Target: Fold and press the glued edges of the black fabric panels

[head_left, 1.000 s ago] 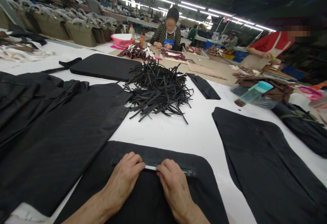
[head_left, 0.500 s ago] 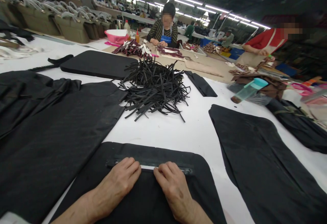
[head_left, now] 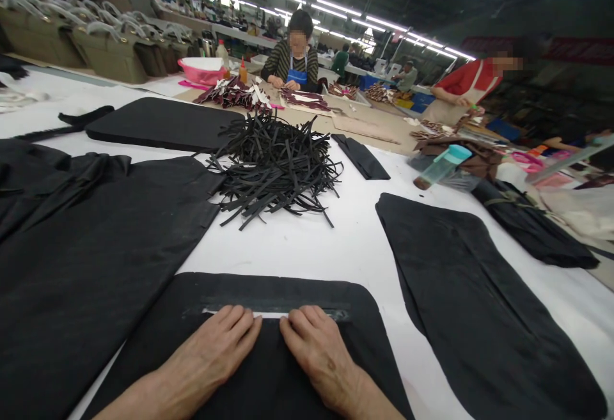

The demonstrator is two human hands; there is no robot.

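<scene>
Before me on the table lies a black fabric panel (head_left: 268,381) with rounded corners. A long narrow slit (head_left: 271,315) crosses it near its far edge and shows white, with a dull, shiny-smeared band around it. My left hand (head_left: 223,337) is closed, its curled fingertips at the slit's near edge. A short gap to the right, my right hand (head_left: 319,346) is closed at that same edge, thumb towards the left one. The fabric under both sets of fingertips is hidden by the knuckles.
Beyond the panel sits a heap of black strips (head_left: 283,171) beside a thick black stack (head_left: 163,124). Black fabric pieces lie left (head_left: 115,247) and right (head_left: 460,266). A turquoise-lidded bottle (head_left: 441,167) lies at right. Two people work across the table.
The view has swung slightly right. My left hand has shifted a little at the slit, and more white now shows along its left part. Both hands stay at the near edge.
</scene>
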